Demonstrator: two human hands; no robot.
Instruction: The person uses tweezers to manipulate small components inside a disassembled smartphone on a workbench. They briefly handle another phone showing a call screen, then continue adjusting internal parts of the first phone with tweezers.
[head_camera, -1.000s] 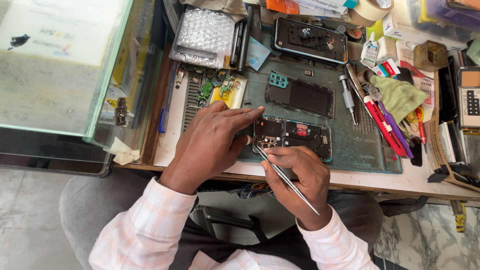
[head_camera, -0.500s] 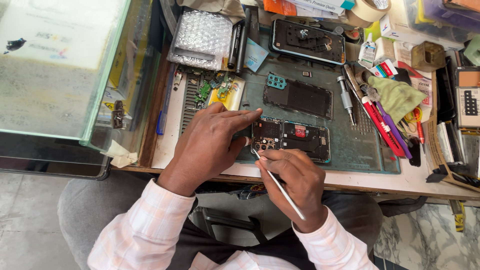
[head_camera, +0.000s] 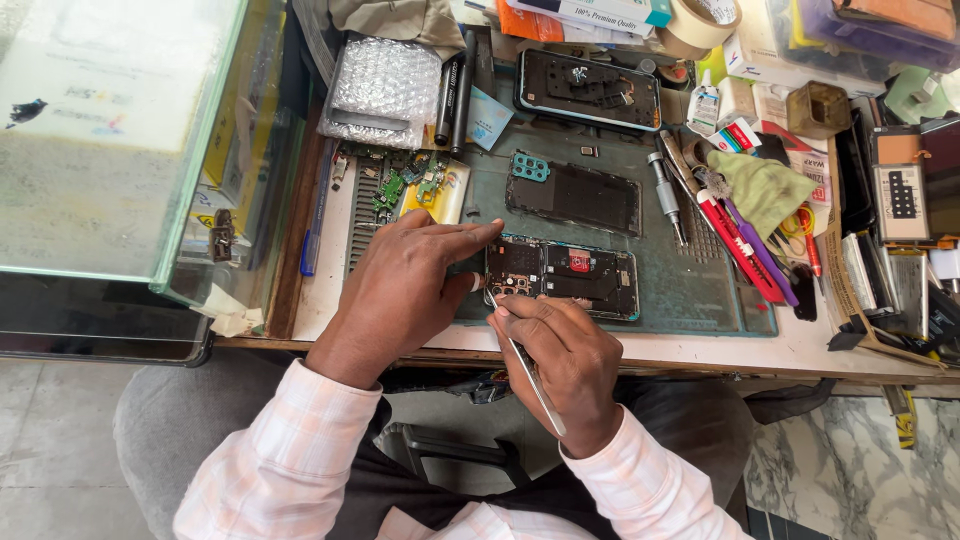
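opened phone lies flat at the near edge of the green mat, left hand pressing its left end to keep it steady, right hand pinching tweezers tight, tips at that end's camera corner.

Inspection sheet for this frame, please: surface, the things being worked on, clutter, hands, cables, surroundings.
Surface: dark green work mat on a pale wooden bench.
Job's things: opened black phone with exposed boards at the mat's near edge; thin silver tweezers, tip at its left end.
Clutter: black phone back cover, second opened phone frame, silver screwdriver, bubble wrap, tape roll, green cloth, small green circuit boards.
Hands: left hand steadies the phone's left end; right hand grips the tweezers.
Cables: nothing seen.
Surroundings: glass counter at left; marble floor below.
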